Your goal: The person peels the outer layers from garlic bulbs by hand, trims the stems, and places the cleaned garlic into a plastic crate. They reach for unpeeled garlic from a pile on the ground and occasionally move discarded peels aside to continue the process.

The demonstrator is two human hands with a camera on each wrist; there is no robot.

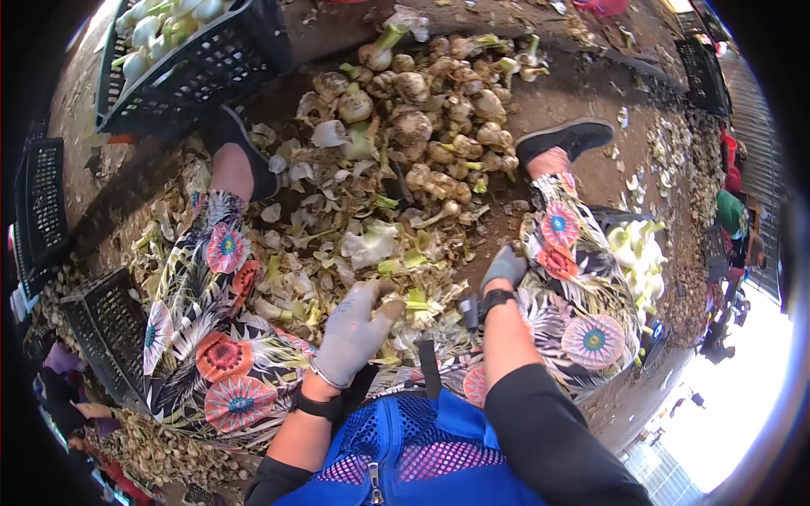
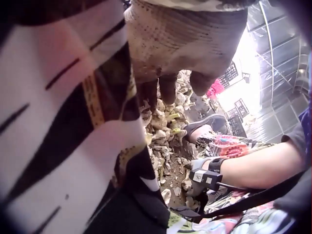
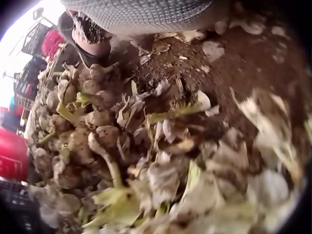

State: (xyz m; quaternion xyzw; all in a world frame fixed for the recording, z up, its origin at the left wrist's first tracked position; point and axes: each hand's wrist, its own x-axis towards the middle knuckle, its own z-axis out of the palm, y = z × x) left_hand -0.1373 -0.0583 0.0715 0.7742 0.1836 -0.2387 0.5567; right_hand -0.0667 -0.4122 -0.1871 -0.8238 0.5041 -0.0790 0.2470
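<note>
My gloved left hand (image 1: 353, 333) hovers by my left thigh, over peeled skins and leaf scraps (image 1: 371, 244). In the left wrist view its fingers (image 2: 167, 87) hang loosely downward, with nothing seen between them. The right hand (image 1: 504, 270), in a grey glove, is low beside my right knee, its back toward the head camera and its fingers mostly hidden. I cannot tell whether it holds anything. Ahead of both hands lies a heap of dirty, pale, onion-like bulbs (image 1: 413, 126) with stubby stems; the right wrist view shows these bulbs (image 3: 80, 141) close up.
A black crate (image 1: 198, 76) of cleaned white bulbs (image 1: 169, 29) stands front left. More white bulbs (image 1: 637, 257) are beside my right leg. Another dark crate (image 1: 105, 337) is at my left. My shoes (image 1: 565, 139) flank the heap. Other people (image 1: 734, 228) are off to the right.
</note>
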